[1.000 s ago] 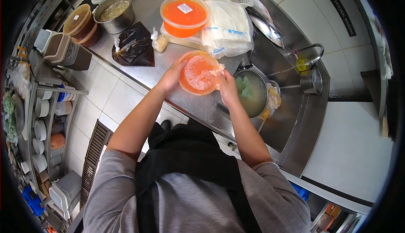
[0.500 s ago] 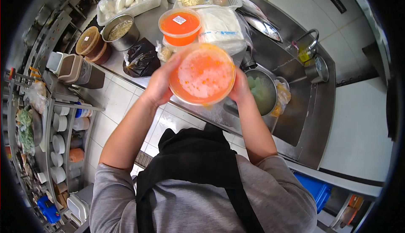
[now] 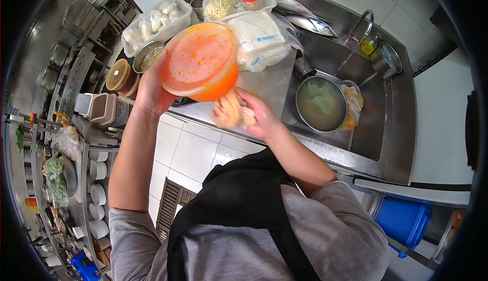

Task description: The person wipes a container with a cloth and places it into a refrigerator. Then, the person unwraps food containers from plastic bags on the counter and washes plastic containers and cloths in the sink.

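Note:
A round plastic tub with a translucent lid and orange contents (image 3: pixel 201 57) is tilted in the air above the counter. My left hand (image 3: pixel 154 90) is closed round its left side. My right hand (image 3: pixel 262 115), below and to the right of the tub, is closed on a small bag of something beige (image 3: pixel 230 109), blurred by motion. Behind the tub lies a white plastic packet with blue print (image 3: pixel 259 37) on the steel counter (image 3: pixel 272 90). The raised tub hides part of the counter.
To the right, the sink holds a pot of cloudy water (image 3: pixel 320 105) and a steel container (image 3: pixel 389 60) near the tap (image 3: pixel 361 24). Whole fish (image 3: pixel 307 22) lie at the back. A white basket of bagged portions (image 3: pixel 157 24) and a brown tub (image 3: pixel 119 75) stand left.
The tub has moved left and tilted, now in my left hand only. My right hand has let go of it and taken hold of the beige bag. The view has shifted.

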### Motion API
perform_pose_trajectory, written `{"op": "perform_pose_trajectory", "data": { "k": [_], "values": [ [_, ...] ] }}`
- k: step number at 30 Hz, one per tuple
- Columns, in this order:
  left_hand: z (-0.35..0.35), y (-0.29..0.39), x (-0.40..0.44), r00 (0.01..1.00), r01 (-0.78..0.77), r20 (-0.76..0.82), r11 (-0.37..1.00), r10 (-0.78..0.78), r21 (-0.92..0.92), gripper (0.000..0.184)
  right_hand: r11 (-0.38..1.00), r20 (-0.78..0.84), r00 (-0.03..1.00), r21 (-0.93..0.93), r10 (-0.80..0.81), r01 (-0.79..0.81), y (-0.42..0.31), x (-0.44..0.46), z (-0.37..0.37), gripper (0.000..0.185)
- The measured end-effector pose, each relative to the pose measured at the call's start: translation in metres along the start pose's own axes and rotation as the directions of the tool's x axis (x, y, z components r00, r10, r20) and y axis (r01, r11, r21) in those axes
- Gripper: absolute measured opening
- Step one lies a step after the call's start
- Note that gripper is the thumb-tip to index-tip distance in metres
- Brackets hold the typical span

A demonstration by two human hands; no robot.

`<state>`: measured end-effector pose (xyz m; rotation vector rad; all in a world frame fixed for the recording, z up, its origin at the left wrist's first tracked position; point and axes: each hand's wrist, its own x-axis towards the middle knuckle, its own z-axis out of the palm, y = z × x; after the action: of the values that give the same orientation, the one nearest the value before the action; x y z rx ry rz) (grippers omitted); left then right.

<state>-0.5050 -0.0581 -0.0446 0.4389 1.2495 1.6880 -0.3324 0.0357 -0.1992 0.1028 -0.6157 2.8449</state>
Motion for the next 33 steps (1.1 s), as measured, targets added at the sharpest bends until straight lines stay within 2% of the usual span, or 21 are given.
{"op": "perform_pose_trajectory", "data": {
  "k": [1, 3, 5, 6, 8, 9, 10, 11, 12, 13, 16, 18, 19, 20, 22, 25, 26, 28, 29, 31, 33],
  "values": [
    [-0.005, 0.002, 0.0, 1.0, -0.011, -0.015, 1.0, 0.011, 0.011, 0.047, 0.969, -0.199, 0.979, -0.246, -0.052, 0.002, -0.011, -0.016, 0.017, 0.042],
    [-0.009, 0.008, -0.004, 0.999, -0.024, -0.037, 0.999, 0.025, 0.039, 0.047, 0.878, -0.366, 0.918, -0.477, -0.153, -0.044, -0.03, -0.042, 0.032, 0.038],
    [-0.014, 0.009, -0.006, 0.999, -0.016, -0.036, 0.999, 0.017, 0.041, 0.047, 0.975, -0.453, 0.864, -0.132, -0.22, 0.179, -0.038, -0.056, 0.031, 0.037],
    [-0.014, 0.01, -0.009, 0.999, -0.004, -0.04, 0.999, 0.005, 0.041, 0.047, 0.974, -0.447, 0.866, -0.135, -0.222, 0.181, -0.037, -0.059, 0.037, 0.037],
    [-0.007, 0.013, -0.018, 0.998, 0.026, -0.066, 0.997, -0.021, 0.078, 0.048, 0.93, -0.171, 0.914, -0.06, -0.368, 0.363, -0.03, -0.068, 0.053, 0.041],
    [-0.004, 0.015, -0.021, 0.994, 0.061, -0.093, 0.992, -0.051, 0.113, 0.048, 0.823, -0.169, 0.813, -0.243, -0.558, 0.514, -0.015, -0.061, 0.062, 0.038],
    [-0.004, 0.015, -0.022, 0.995, 0.054, -0.088, 0.992, -0.043, 0.117, 0.048, 0.819, -0.162, 0.811, -0.243, -0.563, 0.52, -0.005, -0.055, 0.066, 0.038],
    [-0.007, 0.013, -0.021, 0.998, 0.047, -0.033, 0.996, -0.044, 0.082, 0.048, 0.51, 0.042, 0.713, -0.669, -0.7, 0.541, 0.003, -0.049, 0.068, 0.035],
    [-0.01, 0.012, -0.019, 0.999, 0.041, 0.024, 0.998, -0.042, 0.047, 0.049, 0.038, 0.295, 0.637, -0.89, -0.713, 0.455, 0.01, -0.042, 0.068, 0.032],
    [-0.012, 0.011, -0.017, 0.996, 0.049, 0.08, 0.999, -0.05, 0.012, 0.049, -0.183, 0.411, 0.597, -0.895, -0.689, 0.406, 0.018, -0.032, 0.057, 0.037],
    [-0.002, 0.006, -0.025, 0.991, 0.036, 0.131, 0.999, -0.035, -0.003, 0.049, -0.497, 0.683, 0.444, -0.729, -0.58, 0.471, 0.024, -0.004, 0.044, 0.058],
    [0.008, 0.004, -0.033, 0.984, 0.09, 0.159, 0.995, -0.083, -0.037, 0.049, -0.598, 0.724, 0.298, -0.685, -0.622, 0.417, 0.024, 0.008, 0.044, 0.065],
    [0.013, 0.004, -0.037, 0.984, 0.095, 0.154, 0.995, -0.087, -0.044, 0.049, -0.65, 0.711, 0.338, -0.702, -0.617, 0.291, 0.022, 0.005, 0.042, 0.068],
    [0.017, 0.004, -0.04, 0.985, 0.1, 0.147, 0.994, -0.092, -0.052, 0.048, -0.649, 0.714, 0.33, -0.7, -0.618, 0.299, 0.017, 0.005, 0.041, 0.068],
    [0.02, 0.009, -0.041, 0.986, 0.064, 0.156, 0.998, -0.059, -0.025, 0.048, -0.249, 0.486, 0.432, -0.831, -0.76, 0.497, -0.006, 0.002, 0.065, 0.065],
    [0.028, 0.013, -0.043, 0.989, 0.054, 0.138, 0.999, -0.055, 0.011, 0.048, 0.423, 0.128, 0.675, -0.691, -0.727, 0.586, -0.043, 0.003, 0.098, 0.067],
    [0.031, 0.013, -0.045, 0.991, 0.077, 0.111, 0.997, -0.08, 0.025, 0.047, 0.426, 0.13, 0.677, -0.688, -0.724, 0.587, -0.055, 0.007, 0.099, 0.067],
    [0.035, 0.014, -0.046, 0.991, 0.073, 0.113, 0.996, -0.077, 0.042, 0.047, 0.884, -0.021, 0.943, -0.356, -0.332, 0.303, -0.081, 0.022, 0.099, 0.064],
    [0.036, 0.013, -0.046, 0.99, 0.077, 0.119, 0.996, -0.081, 0.04, 0.047, 0.884, -0.02, 0.942, -0.353, -0.334, 0.306, -0.087, 0.034, 0.091, 0.064],
    [0.036, 0.011, -0.043, 0.988, 0.082, 0.129, 0.996, -0.088, 0.046, 0.046, 0.971, -0.108, 0.986, -0.214, -0.129, 0.104, -0.089, 0.056, 0.073, 0.059],
    [0.032, 0.007, -0.036, 0.992, 0.062, 0.114, 0.998, -0.063, 0.012, 0.046, 0.966, -0.122, 0.978, -0.219, -0.168, 0.138, -0.091, 0.05, 0.08, 0.057]
  ]
}}
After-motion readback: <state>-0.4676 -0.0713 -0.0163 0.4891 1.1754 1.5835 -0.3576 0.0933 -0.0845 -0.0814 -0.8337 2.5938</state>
